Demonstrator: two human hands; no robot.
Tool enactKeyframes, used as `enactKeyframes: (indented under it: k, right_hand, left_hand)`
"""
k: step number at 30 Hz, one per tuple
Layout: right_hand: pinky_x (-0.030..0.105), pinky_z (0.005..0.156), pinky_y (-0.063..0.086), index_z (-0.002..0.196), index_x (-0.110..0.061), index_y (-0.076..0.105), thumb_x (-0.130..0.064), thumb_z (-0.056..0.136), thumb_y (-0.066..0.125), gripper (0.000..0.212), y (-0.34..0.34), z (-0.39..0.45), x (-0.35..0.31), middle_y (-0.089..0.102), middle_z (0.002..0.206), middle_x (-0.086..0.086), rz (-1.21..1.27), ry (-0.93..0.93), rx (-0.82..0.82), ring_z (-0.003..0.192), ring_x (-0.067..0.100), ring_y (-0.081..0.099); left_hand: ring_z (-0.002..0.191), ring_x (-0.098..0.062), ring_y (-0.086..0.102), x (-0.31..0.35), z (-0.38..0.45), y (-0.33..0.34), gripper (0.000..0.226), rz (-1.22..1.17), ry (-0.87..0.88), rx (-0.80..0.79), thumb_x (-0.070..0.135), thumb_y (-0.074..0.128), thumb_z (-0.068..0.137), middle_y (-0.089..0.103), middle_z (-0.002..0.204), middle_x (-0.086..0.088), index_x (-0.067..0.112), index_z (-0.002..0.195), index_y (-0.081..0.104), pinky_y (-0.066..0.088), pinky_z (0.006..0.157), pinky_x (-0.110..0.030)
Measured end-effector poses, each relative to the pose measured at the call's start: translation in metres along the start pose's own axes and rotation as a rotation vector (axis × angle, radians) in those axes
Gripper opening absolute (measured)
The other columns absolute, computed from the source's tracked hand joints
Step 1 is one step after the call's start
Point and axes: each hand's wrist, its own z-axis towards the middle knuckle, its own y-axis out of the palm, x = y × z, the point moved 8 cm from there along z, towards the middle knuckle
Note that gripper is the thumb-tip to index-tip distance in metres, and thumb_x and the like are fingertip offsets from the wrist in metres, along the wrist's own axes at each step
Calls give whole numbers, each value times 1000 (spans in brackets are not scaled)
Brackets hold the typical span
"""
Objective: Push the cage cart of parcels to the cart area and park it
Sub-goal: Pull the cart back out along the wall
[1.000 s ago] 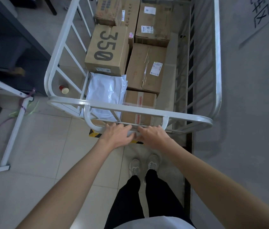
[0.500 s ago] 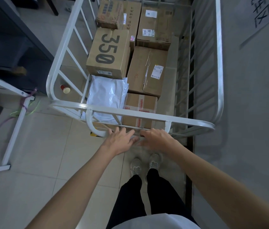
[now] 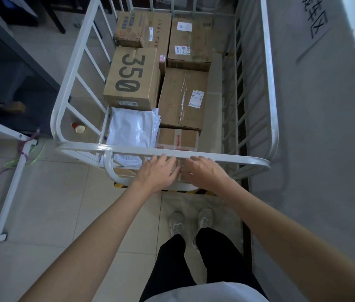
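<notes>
The white cage cart [image 3: 126,149] stands straight ahead, its right side close to a grey wall. It holds several cardboard parcels, among them a box printed 350 [image 3: 131,77], and a white plastic mail bag [image 3: 133,131]. My left hand [image 3: 157,172] and my right hand [image 3: 206,172] hover side by side at the cart's near end. Their fingers lie fairly straight, tips near the top rail. The looped push handle [image 3: 109,168] passes below the hands and neither hand grips it.
The grey wall [image 3: 324,127] on the right carries black painted characters [image 3: 316,25]. A white metal frame [image 3: 13,188] stands on the tiled floor at left, beside dark shelving. A paper cup [image 3: 78,128] lies on the floor left of the cart. My feet stand just behind it.
Both hands have uncurled and lifted off the push handle they gripped a second ago. The cart has barely shifted.
</notes>
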Motion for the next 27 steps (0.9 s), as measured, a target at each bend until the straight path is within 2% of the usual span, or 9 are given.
enactKeyframes:
  k: [5,9,13,16,20,23,27]
  right_hand:
    - [40,86,53,129,-13,53,-29,100,47,34,-35,-15,44,61,119,6,33,75,43,103,24,60]
    - [40,77,55,121,-9,55,-18,99,43,27,-73,-32,104,62,108,8,8,134,126,93,25,61]
    - [48,74,56,122,-8,57,-13,97,41,30,-102,-51,161,65,109,10,-12,157,213,94,30,62]
    - [45,72,55,123,-8,58,-10,97,43,30,-111,-62,193,65,109,11,-23,166,239,91,31,63]
    - [37,65,44,126,-6,58,-7,95,43,34,-117,-65,213,64,110,14,-50,154,250,93,34,61]
    - [44,72,52,128,-6,57,-6,93,42,38,-127,-61,220,63,113,14,-28,158,256,98,35,60]
    - [46,74,52,127,-8,58,-6,93,42,38,-142,-57,230,63,115,13,-44,122,255,100,35,59]
  left_hand:
    - [95,-27,61,28,24,-15,43,3,25,25,52,24,102,62,104,-3,21,116,51,48,81,-45]
    - [100,-27,59,69,51,-26,47,-25,58,18,53,23,102,59,109,-5,20,124,49,49,85,-49]
    - [103,-30,59,115,76,-36,49,-16,76,31,54,22,102,59,113,-7,19,124,49,47,85,-50]
    - [102,-31,60,140,90,-37,49,3,76,32,54,22,102,60,112,-8,18,122,49,48,84,-49]
    - [99,-31,59,163,103,-43,49,35,57,58,54,23,101,60,109,-9,17,120,50,47,80,-48]
    - [96,-32,59,174,111,-48,53,49,35,72,56,18,99,60,107,-9,17,117,50,48,80,-48]
    - [98,-33,58,183,126,-56,55,29,25,74,56,17,98,59,110,-9,18,119,49,48,81,-49]
